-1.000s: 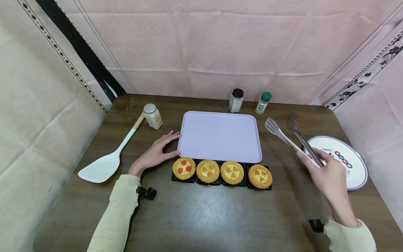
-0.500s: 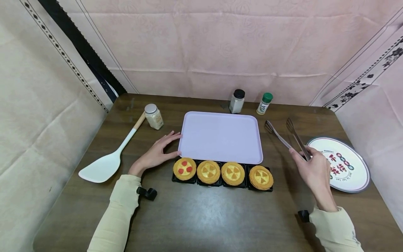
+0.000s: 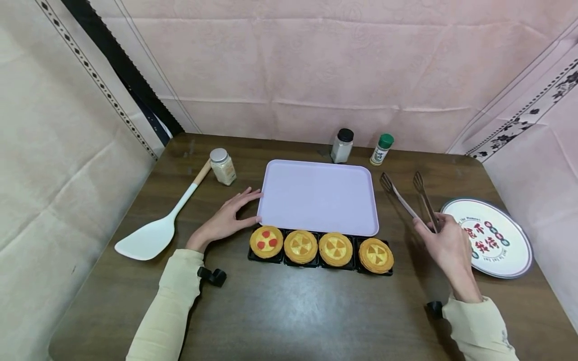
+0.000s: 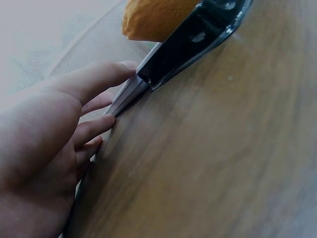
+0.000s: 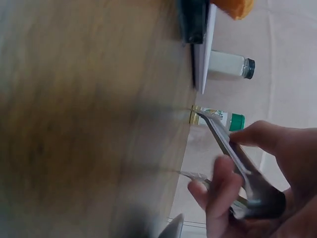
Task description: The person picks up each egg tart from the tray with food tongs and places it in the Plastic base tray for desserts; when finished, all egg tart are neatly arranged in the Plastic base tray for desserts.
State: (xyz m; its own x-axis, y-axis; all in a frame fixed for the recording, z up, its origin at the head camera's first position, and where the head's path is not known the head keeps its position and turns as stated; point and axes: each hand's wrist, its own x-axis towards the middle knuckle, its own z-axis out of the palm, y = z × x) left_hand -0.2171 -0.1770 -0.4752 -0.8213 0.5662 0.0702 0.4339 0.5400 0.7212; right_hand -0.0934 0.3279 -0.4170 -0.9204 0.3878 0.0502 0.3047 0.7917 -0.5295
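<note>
Taking the lilac tray (image 3: 318,196) as landmark: well off its left side lies a white spatula (image 3: 155,226), with a silver-capped jar (image 3: 223,166) just beyond. The left hand (image 3: 224,220) rests flat with straight fingers against the tray's left edge. Along the tray's near edge sit four tarts (image 3: 320,247) in black cups. Right of the tray, the right hand (image 3: 444,244) grips metal tongs (image 3: 413,198), arms spread apart, long axis running away from the person, tips pointing toward the green-capped bottle (image 3: 379,148).
</note>
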